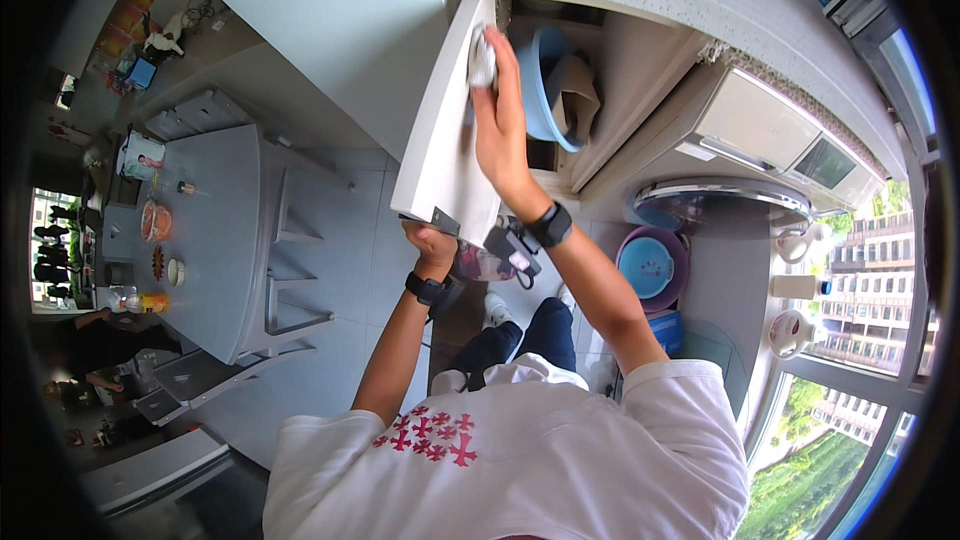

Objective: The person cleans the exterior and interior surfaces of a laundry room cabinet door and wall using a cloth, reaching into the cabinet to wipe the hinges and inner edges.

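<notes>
A white cabinet door (446,142) stands open in front of me. My left hand (430,246) holds its outer end, by a dark metal fitting (442,220). Against the door's inner face, near the hinge side, my right hand (501,131) presses a crumpled white cloth or tissue (482,64) under its fingers. Inside the cabinet (622,52) a light blue plastic basin (534,94) stands tilted on its side, with a brown object (581,97) in it. Black bands with small devices are on both wrists.
To the right are a washing machine (787,142) with its round door (720,202) swung out, nested basins (646,268), a blue box (665,331) and several bottles (799,286) by the window. A dining table (217,240), chairs (300,304) and another person (105,345) are at left.
</notes>
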{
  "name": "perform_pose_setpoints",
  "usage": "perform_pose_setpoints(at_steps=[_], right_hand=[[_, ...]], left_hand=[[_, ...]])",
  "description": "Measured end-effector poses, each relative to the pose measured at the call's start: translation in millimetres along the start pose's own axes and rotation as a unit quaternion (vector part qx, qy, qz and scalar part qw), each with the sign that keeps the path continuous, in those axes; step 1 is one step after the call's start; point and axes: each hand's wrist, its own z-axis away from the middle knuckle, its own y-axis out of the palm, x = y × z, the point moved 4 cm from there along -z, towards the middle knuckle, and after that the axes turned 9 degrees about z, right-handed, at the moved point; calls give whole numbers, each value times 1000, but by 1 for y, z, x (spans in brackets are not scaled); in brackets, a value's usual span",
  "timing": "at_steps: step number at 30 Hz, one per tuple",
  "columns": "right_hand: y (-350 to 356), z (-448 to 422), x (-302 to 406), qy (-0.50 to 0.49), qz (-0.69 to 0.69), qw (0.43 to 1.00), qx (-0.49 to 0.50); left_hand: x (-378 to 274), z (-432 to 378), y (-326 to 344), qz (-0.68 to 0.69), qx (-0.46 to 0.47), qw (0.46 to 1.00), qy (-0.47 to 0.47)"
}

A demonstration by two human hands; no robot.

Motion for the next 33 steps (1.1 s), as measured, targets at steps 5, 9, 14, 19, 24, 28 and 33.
perform_pose_setpoints(at_steps=[5, 9, 14, 19, 24, 28, 33], right_hand=[[2, 32, 19, -6, -36, 999, 22], [-2, -26, -25, 129, -199, 971, 12], [1, -13, 12, 9, -41, 999, -3], [3, 57, 44, -25, -43, 998, 23], [10, 135, 28, 68, -61, 994, 55], [1, 157, 18, 119, -77, 987, 80], [-1, 101, 34, 100, -146, 983, 53]], left_hand=[[0, 1, -4, -36, 6, 999, 19], [23, 15, -8, -84, -9, 996, 29], [23, 20, -11, -99, -13, 995, 15], [5, 10, 1, -40, -37, 999, 6], [8, 2, -6, 21, 33, 994, -101], [6, 6, -9, 25, 61, 987, -146], [14, 13, -19, 51, 17, 994, -97]])
